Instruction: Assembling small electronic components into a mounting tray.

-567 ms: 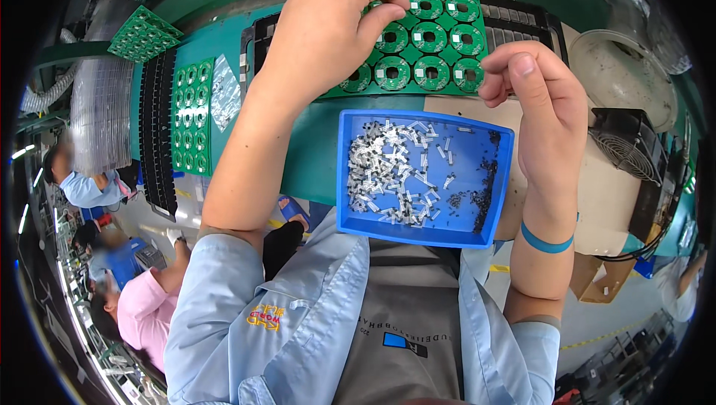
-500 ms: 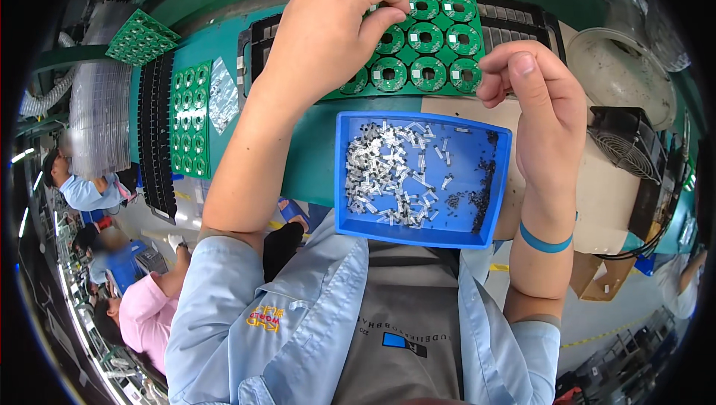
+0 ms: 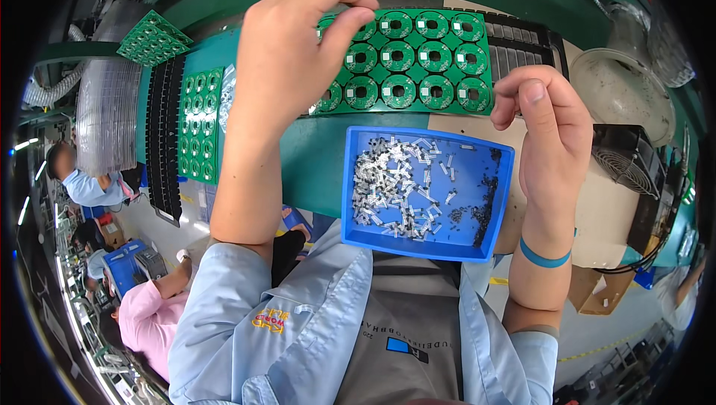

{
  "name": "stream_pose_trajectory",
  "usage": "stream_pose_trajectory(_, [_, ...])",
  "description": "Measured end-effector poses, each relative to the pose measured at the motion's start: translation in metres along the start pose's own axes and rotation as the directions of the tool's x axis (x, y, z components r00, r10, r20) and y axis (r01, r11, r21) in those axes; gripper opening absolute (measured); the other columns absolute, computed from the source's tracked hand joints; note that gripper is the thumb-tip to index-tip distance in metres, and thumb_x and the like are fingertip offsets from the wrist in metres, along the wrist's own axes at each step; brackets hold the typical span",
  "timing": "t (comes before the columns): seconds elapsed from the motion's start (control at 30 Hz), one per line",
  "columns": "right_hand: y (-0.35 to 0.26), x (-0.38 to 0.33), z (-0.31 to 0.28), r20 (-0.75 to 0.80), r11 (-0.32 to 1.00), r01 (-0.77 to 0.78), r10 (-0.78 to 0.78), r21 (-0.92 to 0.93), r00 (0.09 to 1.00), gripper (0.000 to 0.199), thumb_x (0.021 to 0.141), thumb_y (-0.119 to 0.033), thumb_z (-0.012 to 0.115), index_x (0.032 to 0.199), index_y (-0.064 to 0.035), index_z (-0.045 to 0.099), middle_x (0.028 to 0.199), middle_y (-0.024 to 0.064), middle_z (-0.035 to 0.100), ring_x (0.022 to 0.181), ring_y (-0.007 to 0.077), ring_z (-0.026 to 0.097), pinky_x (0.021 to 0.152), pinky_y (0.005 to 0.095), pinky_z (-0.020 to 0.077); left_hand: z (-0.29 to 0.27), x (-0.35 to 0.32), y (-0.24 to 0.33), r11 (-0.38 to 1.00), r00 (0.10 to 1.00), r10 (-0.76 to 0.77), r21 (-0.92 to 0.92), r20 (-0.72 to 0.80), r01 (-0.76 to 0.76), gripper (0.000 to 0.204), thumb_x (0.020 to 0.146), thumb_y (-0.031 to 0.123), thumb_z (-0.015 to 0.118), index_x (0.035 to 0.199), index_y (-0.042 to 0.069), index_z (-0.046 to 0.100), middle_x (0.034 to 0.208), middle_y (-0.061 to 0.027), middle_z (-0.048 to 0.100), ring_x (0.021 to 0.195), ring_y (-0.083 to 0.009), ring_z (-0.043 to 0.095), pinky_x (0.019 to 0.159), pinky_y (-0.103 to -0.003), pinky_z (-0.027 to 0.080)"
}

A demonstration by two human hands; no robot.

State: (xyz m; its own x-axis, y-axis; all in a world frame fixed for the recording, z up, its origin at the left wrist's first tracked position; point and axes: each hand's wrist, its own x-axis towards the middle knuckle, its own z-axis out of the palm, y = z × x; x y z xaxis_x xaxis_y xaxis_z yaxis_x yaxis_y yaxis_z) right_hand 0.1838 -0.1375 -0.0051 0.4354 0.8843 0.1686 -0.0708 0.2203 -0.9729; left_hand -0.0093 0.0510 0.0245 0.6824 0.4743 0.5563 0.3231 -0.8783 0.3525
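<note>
Here's the blue tray (image 3: 418, 249); at its twelve o'clock, the green circuit-board panel (image 3: 415, 69). Left hand (image 3: 294, 51) over the panel's nine o'clock end, thumb and forefinger tips pinched close; right hand (image 3: 548, 125) by its four o'clock corner, fingers curled. Either gripping anything? Can't tell. Small whitish parts (image 3: 380, 174) crowd the tray's nine o'clock side.

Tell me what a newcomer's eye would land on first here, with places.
First, the bright blue tray in front of the grey shirt, with small whitish pieces heaped toward its left and tiny black bits toward its right. Then the green panel of round circuit boards beyond it, the left hand over its left part and the right hand near its lower right corner.
</note>
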Motion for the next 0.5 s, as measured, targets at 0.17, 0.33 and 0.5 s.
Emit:
stream_pose_trajectory(0.17, [-0.003, 0.002, -0.003, -0.04, 1.0, 0.004, -0.004, 0.014, 0.999, 0.022, 0.108, -0.017, 0.06, 0.103, 0.0006, 0.072, 0.084, 0.0053, 0.067, 0.076, 0.0118, 0.06, 0.072, 0.0234, 0.0479, -0.017, -0.002, 0.002, 0.998, 0.998, -0.059, 0.013, -0.033, 0.059, 0.01, 0.087, -0.001, 0.077, 0.096, 0.003, 0.077, 0.095, -0.0018, 0.078, 0.079, -0.0135, 0.067, 0.074, -0.025, 0.052])
stream_pose_trajectory(0.33, [-0.005, 0.003, -0.004, -0.103, 1.0, 0.017, -0.015, 0.014, 0.995, 0.021, 0.108, -0.017, 0.061, 0.103, 0.0004, 0.072, 0.084, 0.0051, 0.067, 0.076, 0.0114, 0.061, 0.072, 0.0233, 0.0484, -0.033, -0.007, 0.0, 0.999, 0.993, -0.039, 0.028, -0.113, 0.042, 0.011, 0.086, -0.001, 0.077, 0.096, 0.003, 0.077, 0.095, -0.0017, 0.078, 0.08, -0.0132, 0.067, 0.074, -0.024, 0.052])
stream_pose_trajectory(0.5, [-0.003, 0.002, -0.003, -0.093, 1.0, -0.001, 0.002, 0.01, 0.996, 0.022, 0.108, -0.018, 0.062, 0.103, 0.0005, 0.072, 0.082, 0.0048, 0.068, 0.076, 0.0112, 0.061, 0.072, 0.0232, 0.0488, -0.044, -0.029, -0.008, 0.997, 0.988, -0.073, 0.01, -0.136, 0.076, 0.014, 0.083, -0.001, 0.078, 0.095, 0.006, 0.077, 0.091, -0.0013, 0.076, 0.075, -0.0157, 0.066, 0.069, -0.026, 0.051])
